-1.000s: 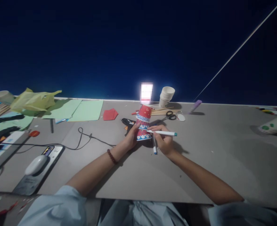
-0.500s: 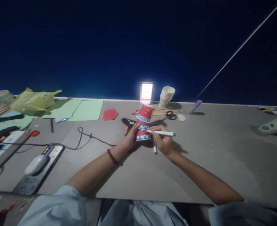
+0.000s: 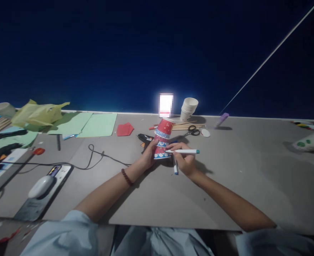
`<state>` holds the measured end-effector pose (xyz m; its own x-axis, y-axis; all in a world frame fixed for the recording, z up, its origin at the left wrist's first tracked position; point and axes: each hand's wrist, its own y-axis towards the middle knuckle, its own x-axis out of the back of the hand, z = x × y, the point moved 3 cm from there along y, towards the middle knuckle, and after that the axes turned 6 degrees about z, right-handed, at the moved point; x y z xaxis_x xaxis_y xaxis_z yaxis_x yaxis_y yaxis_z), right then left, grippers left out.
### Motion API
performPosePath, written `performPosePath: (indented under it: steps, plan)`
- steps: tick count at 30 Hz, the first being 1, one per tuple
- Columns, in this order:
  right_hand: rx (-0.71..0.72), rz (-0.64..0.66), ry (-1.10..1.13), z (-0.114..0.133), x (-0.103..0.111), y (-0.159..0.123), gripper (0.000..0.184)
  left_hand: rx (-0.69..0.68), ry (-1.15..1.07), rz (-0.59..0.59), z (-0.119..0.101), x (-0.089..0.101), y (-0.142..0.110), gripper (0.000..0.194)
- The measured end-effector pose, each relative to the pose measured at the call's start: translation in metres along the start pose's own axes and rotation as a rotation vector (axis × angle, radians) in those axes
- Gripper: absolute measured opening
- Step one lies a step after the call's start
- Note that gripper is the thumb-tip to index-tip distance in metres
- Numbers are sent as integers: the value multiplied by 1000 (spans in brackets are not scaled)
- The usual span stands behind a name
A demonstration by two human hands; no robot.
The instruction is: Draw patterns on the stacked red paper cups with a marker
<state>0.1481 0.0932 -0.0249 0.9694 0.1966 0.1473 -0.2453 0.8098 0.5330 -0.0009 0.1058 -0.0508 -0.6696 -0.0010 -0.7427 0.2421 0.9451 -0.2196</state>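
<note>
A stack of red paper cups (image 3: 164, 132) with blue-and-white patterned bands stands upside down, tilted slightly to the right, over the table. My left hand (image 3: 148, 155) is closed around its left side. In my right hand (image 3: 185, 160) is a white marker (image 3: 186, 151) with a green end, its tip at the lowest cup's red surface. Beneath my right hand lies another white marker with a blue end (image 3: 176, 170). A black glue gun (image 3: 145, 140) rests behind my left hand.
Behind the cups are a bright phone screen (image 3: 166, 105), white paper cups (image 3: 189, 106), scissors (image 3: 193, 130) and wooden sticks (image 3: 183, 127). Red paper (image 3: 124, 129) and green sheets (image 3: 102, 125) lie left. A phone (image 3: 31, 208) and power strip (image 3: 11, 167) are near the left edge.
The marker's tip has moved slightly down on the lowest cup. The cup stack and my left hand are nearly unchanged.
</note>
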Motion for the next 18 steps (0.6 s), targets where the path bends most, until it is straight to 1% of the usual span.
performPosePath:
  steps: [5, 9, 18]
  plan:
    - [-5, -29, 16, -4, 0, 0, 8, -3, 7, 16, 0, -2, -1, 33]
    - [-12, -41, -13, -3, 0, 1, 10, 2, 4, 29, 0, -4, -2, 33]
    - [18, -14, -41, 2, 0, 1, 10, 6, 0, -7, 0, 0, 0, 28]
